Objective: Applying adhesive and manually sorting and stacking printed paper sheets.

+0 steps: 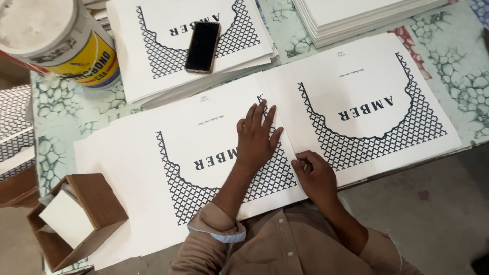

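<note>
A white printed sheet [204, 153] with a dark lattice border lies flat on the desk [66, 117], its edge meeting a matching sheet [356, 97] to the right. The left hand [257, 140] presses it, fingers spread. The right hand [316, 175] pinches its near right edge; the sheet looks placed, its edge seemingly being aligned. A black phone [202, 47] rests on a stack beyond.

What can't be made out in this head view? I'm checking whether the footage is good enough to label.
- Print under the left hand: the palm covers part of the near printed sheet.
- Right hand grip: curled fingers hide what they pinch at the sheet edge.
- Adhesive tub: cut off by the top-left edge.
- Wooden box contents: only a white block shows.
- Small print on the far sheet: too small.
- Sheet under the phone: partly covered.
</note>
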